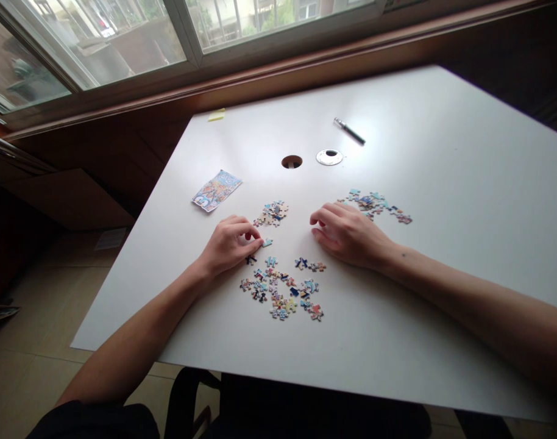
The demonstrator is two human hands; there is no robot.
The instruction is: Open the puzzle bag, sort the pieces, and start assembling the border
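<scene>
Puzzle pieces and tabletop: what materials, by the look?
Puzzle pieces: probably printed cardboard, thin and flat, with colourful faces and die-cut knobs. Tabletop: smooth white surface with a soft sheen from the window, likely laminate or painted board; the core is not visible.

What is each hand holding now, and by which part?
The left hand pinches a light blue puzzle piece by its left edge on the table. The right hand rests flat, holding nothing.

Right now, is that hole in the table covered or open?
Open: the hole shows dark inside, and its cap lies beside it on the table.
</scene>
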